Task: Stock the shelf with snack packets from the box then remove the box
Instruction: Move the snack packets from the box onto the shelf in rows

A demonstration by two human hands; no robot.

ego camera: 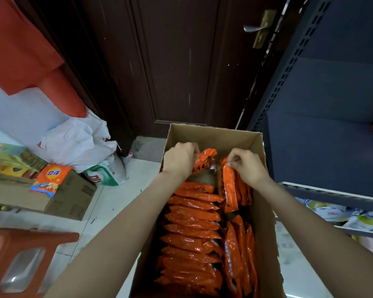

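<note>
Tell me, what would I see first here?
Bright orange snack packets fill a cardboard box on the floor in the middle. Both hands reach in at its far end, the left hand and right hand each gripping packets. A dark blue shelf stands to the right.

Both bare forearms are stretched forward and downward, side by side and apart. The left hand (180,159) is seen from the back, its fingers curled round the top of a packet (205,160). The right hand (247,166) is likewise curled, and a second packet (229,190) is pinched at its top edge.
</note>
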